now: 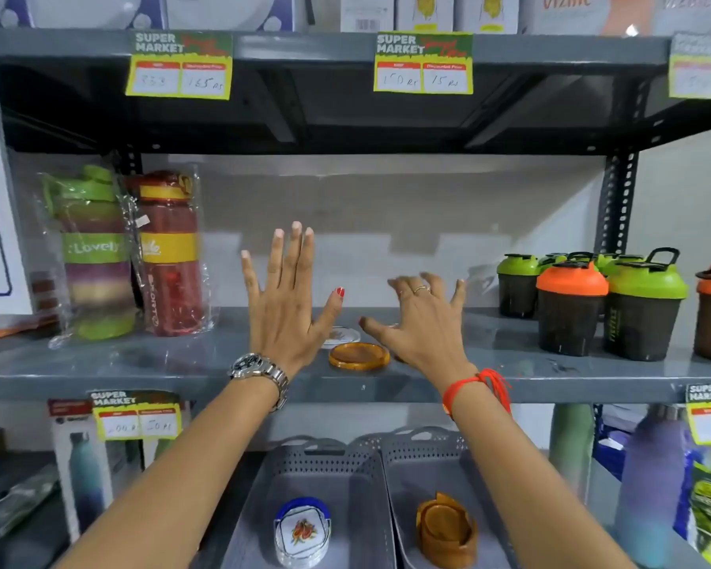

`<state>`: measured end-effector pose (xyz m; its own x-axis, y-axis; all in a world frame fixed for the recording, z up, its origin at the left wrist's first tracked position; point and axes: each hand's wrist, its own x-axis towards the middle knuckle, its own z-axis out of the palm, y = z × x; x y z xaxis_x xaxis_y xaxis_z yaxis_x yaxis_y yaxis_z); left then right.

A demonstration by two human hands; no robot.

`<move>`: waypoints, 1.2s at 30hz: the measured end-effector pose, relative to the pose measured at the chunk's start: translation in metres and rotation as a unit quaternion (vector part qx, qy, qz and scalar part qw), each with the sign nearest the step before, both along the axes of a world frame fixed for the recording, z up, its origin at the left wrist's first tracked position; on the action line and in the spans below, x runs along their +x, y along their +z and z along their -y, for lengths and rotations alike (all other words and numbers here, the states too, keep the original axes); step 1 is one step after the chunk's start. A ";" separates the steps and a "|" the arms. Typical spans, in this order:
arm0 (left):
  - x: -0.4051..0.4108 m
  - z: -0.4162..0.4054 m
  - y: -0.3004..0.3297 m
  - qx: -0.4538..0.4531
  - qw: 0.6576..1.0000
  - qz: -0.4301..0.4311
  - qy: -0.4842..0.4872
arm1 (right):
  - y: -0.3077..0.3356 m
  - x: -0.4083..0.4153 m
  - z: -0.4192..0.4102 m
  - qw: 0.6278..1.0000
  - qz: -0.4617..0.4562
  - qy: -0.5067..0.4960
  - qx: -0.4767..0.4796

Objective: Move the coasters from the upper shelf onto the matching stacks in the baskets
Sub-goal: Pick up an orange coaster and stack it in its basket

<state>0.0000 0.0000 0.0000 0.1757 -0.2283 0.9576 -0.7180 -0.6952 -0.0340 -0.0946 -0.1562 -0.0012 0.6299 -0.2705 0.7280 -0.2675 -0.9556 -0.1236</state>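
Two coasters, a brown wooden coaster point(359, 356) and a white printed coaster point(341, 335), are lying on the upper shelf point(140, 363), likely light, stiff, best pinched by rims, while left hand point(288, 305) and right hand point(423, 322) are being held spread, empty.

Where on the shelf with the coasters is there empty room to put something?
The shelf is bare between the wrapped red bottle and the left hand, and between the right hand and the shaker cups. It's crowded between the hands, where the brown coaster and white coaster lie.
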 end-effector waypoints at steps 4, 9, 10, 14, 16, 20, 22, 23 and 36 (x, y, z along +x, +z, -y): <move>0.004 -0.016 -0.033 -0.006 0.999 -0.031 0.027 | -0.013 0.009 -0.007 0.994 -0.109 -0.012 0.000; 0.011 -0.027 -0.068 0.001 0.997 -0.060 0.056 | -0.021 0.020 -0.011 0.986 -0.155 -0.025 0.049; 0.011 -0.028 -0.074 0.006 0.996 -0.067 0.061 | -0.023 0.020 -0.012 0.986 -0.159 -0.024 0.054; 0.013 -0.030 -0.091 0.019 0.994 -0.083 0.072 | -0.026 0.024 -0.014 0.987 -0.134 -0.010 0.087; 0.014 -0.030 -0.094 0.022 0.994 -0.087 0.070 | -0.027 0.022 -0.018 0.992 -0.102 -0.010 0.077; 0.015 -0.028 -0.094 0.017 0.994 -0.084 0.062 | -0.032 0.016 -0.030 0.999 0.008 -0.020 0.043; 0.016 -0.028 -0.094 0.015 0.995 -0.078 0.060 | -0.034 0.013 -0.036 0.997 0.073 -0.021 0.033; 0.017 -0.027 -0.095 0.014 0.995 -0.075 0.059 | -0.034 0.011 -0.039 0.994 0.109 -0.016 0.027; 0.019 -0.028 -0.096 0.020 0.995 -0.085 0.051 | 0.004 -0.044 -0.074 0.897 0.434 0.076 -0.021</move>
<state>0.0192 0.0285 -0.0955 0.3585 -0.2392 0.9023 -0.6421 -0.7648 0.0524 -0.1390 -0.0824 0.0025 -0.1524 -0.1905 0.9698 0.0469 -0.9815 -0.1854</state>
